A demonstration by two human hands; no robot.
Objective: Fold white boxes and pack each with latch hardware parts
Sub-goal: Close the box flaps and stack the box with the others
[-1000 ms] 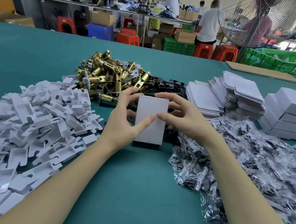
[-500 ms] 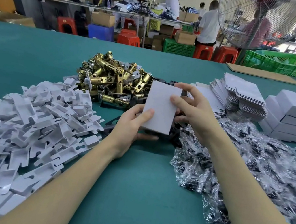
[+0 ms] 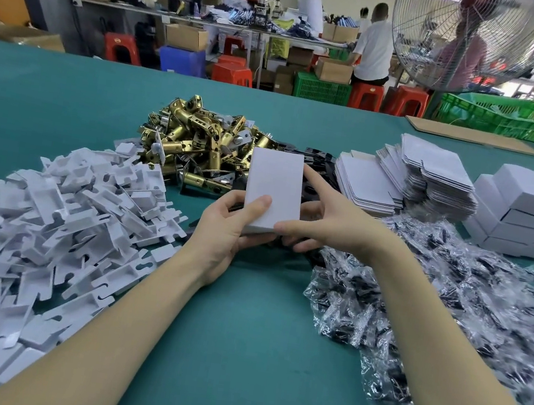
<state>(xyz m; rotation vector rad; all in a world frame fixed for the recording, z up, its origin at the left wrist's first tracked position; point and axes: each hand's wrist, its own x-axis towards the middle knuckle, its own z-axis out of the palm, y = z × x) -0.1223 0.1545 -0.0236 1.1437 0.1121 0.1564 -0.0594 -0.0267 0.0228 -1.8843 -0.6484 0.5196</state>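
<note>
From the head camera, both hands are holding a closed white box [image 3: 274,193] above the green worktop [image 3: 236,353], in front of the pile of brass latch bolts [image 3: 198,143]. The left hand [image 3: 222,234] is closing its grip on the near left corner, thumb lying on the top face and fingers curled underneath. The right hand [image 3: 328,222] is gripping the near right corner with thumb on the edge and fingers below, while its index finger is reaching up along the box's right side. Compared with half a second ago, the box is sitting straighter, long axis pointing away from the person rather than leaning right, and both hands are now holding it at the near end. A second ago it was standing upright with its lower end on the worktop between the hands; now it is lifted off. To the left a heap of white cardboard inserts [image 3: 48,221] is lying; to the right, a spread of clear bags of black parts [image 3: 451,306], flat box blanks [image 3: 407,178] and stacked finished boxes [image 3: 527,213] are sitting well apart from the hands
</note>
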